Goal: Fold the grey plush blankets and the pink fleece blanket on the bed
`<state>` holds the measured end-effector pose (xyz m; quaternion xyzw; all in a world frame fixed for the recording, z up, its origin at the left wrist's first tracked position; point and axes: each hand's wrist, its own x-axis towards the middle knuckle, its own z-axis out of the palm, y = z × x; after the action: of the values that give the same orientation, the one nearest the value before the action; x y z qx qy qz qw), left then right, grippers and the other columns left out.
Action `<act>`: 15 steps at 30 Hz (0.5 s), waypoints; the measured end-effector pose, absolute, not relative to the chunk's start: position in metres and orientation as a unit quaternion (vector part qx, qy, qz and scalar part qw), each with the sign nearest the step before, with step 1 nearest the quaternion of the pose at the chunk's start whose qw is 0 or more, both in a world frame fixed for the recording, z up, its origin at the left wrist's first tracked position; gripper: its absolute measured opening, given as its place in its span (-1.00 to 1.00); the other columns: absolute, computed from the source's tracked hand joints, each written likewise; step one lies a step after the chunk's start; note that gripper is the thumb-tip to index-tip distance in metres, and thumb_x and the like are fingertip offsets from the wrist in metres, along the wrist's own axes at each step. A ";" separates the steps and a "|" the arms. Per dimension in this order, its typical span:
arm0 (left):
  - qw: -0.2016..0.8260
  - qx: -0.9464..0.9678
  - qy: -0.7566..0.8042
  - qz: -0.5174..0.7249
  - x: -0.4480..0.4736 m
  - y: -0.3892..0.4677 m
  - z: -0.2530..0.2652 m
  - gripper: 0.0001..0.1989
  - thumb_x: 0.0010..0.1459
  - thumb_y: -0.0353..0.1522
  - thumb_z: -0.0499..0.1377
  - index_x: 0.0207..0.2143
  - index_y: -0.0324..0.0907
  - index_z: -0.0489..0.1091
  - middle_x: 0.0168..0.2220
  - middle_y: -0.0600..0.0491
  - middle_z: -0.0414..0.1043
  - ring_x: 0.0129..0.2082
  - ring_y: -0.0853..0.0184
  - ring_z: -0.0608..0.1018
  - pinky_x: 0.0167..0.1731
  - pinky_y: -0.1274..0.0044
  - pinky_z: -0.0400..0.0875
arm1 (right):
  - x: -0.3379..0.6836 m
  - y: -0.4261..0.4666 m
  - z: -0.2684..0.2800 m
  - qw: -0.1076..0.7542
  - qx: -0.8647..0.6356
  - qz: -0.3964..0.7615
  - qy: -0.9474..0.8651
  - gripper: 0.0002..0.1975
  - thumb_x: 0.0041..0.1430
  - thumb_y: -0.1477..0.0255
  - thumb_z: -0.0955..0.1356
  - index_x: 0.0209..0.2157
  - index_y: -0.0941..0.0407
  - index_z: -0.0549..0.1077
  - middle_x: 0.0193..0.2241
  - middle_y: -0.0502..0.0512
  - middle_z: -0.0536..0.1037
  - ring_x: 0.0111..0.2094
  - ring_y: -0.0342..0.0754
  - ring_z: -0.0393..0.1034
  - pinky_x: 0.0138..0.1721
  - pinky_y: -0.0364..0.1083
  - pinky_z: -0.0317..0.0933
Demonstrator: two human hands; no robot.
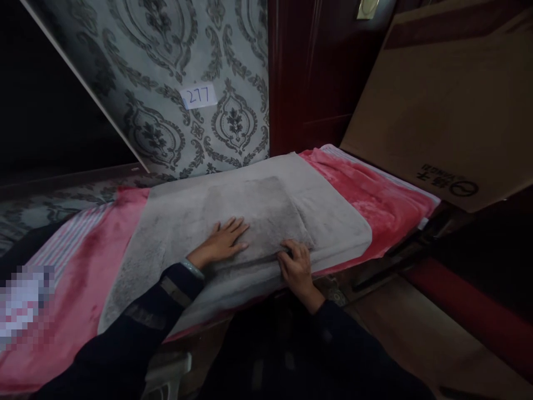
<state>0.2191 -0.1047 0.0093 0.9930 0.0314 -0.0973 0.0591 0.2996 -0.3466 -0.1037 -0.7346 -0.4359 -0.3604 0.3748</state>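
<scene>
Carton [437, 105] near grey cloth [333, 205]; contents hidden.

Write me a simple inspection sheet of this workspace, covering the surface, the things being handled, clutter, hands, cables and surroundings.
Surface: red-pink cloth, with striped fabric showing at the edge; support beneath mostly hidden.
Job's things: grey plush cloth spread on the red-pink cloth; a darker rectangular patch near its middle, separate piece or fold unclear.
Clutter: cardboard box beyond the right end; pale object below the near edge, partly hidden.
Grippers: bare hands; left hand flat on the patch, fingers spread; right hand at its near right corner, fingers bent, grip unclear.
Cables: nothing seen.
Surroundings: patterned wallpaper, label reading 277, dark red door; dim light.
</scene>
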 end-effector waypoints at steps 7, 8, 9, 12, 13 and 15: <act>0.029 0.998 -0.007 -0.052 0.286 -0.099 0.026 -0.36 0.39 -0.08 -0.11 0.45 0.00 0.01 0.50 -0.05 -0.11 0.49 0.05 -0.06 0.36 -0.06 -0.15 | 0.297 -0.344 -0.103 0.386 -0.729 -0.372 -0.426 -0.80 0.28 0.63 0.31 -0.32 0.07 0.49 -0.08 0.16 0.51 0.02 0.06 0.37 0.06 0.10 0.27; 0.025 0.998 -0.003 -0.054 0.299 -0.097 0.024 -0.36 0.39 -0.08 -0.11 0.45 0.00 0.00 0.50 -0.05 -0.11 0.49 0.04 -0.06 0.36 -0.07 -0.16 | 0.296 -0.344 -0.103 0.385 -0.729 -0.375 -0.424 -0.80 0.28 0.63 0.30 -0.33 0.06 0.48 -0.08 0.15 0.51 0.03 0.07 0.37 0.07 0.12 0.27; 0.022 0.998 0.007 -0.058 0.311 -0.093 0.022 -0.36 0.38 -0.08 -0.10 0.45 0.00 -0.01 0.50 -0.06 -0.11 0.49 0.03 -0.06 0.35 -0.08 -0.16 | 0.296 -0.344 -0.103 0.386 -0.728 -0.378 -0.423 -0.80 0.28 0.63 0.30 -0.32 0.06 0.47 -0.08 0.15 0.51 0.03 0.07 0.37 0.07 0.13 0.27; 0.020 0.996 0.048 -0.072 0.344 -0.073 0.018 -0.33 0.38 -0.06 -0.12 0.46 0.00 -0.06 0.51 -0.06 -0.16 0.49 0.01 -0.09 0.35 -0.09 -0.17 | 0.296 -0.343 -0.104 0.398 -0.720 -0.381 -0.423 -0.81 0.29 0.65 0.30 -0.28 0.07 0.46 -0.09 0.15 0.51 0.02 0.07 0.39 0.05 0.14 0.29; 0.022 0.995 0.061 -0.075 0.353 -0.065 0.017 -0.33 0.38 -0.04 -0.13 0.47 0.01 -0.07 0.51 -0.05 -0.18 0.49 0.00 -0.10 0.35 -0.09 -0.17 | 0.296 -0.343 -0.105 0.405 -0.716 -0.380 -0.423 -0.81 0.29 0.65 0.30 -0.27 0.07 0.46 -0.09 0.15 0.51 0.02 0.07 0.39 0.05 0.14 0.30; 0.030 0.992 0.089 -0.082 0.370 -0.049 0.017 -0.32 0.37 0.00 -0.15 0.47 0.05 -0.07 0.51 -0.03 -0.19 0.49 -0.04 -0.10 0.33 -0.11 -0.14 | 0.297 -0.343 -0.108 0.421 -0.711 -0.373 -0.422 -0.80 0.26 0.67 0.31 -0.25 0.07 0.46 -0.09 0.16 0.51 0.03 0.08 0.40 0.03 0.15 0.32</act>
<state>0.3703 -0.0494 0.0174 0.9922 0.0893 -0.0816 0.0300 0.2965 -0.3432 -0.1083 -0.7108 -0.4219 -0.3731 0.4213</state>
